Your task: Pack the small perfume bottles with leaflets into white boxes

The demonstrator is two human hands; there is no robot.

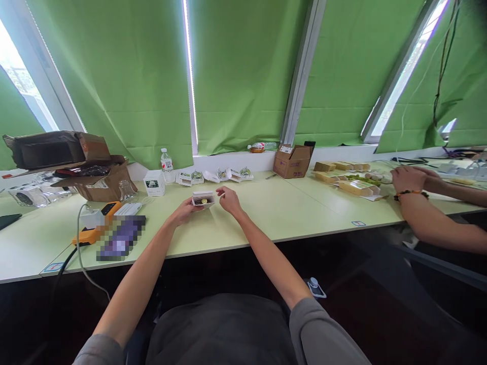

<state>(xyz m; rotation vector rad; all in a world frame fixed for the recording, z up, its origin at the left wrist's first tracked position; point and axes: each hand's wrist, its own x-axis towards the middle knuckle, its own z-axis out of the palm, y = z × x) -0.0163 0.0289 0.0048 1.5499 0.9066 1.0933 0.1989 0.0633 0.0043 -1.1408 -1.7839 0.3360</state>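
My left hand (184, 211) is closed on a small white box (203, 207) held just above the table. The box's open side faces me, and a small gold-coloured round thing (204, 201) shows inside. Just right of the box is my right hand (229, 199), its fingers curled in and apart from the box. Whatever those fingers may hold is hidden. Behind the hands lie several opened white cartons with green-and-white pieces (197, 177). A white box with a dark green print (154, 183) stands to their left.
A small bottle (166, 161) stands at the back, and another bottle (262, 146) lies on the ledge. A brown carton (292, 162) sits right of centre. Left are a power strip (112, 208), a charger with a cable, and cardboard boxes (99, 187). A co-worker's hands (409, 179) are near yellow boxes (357, 187).
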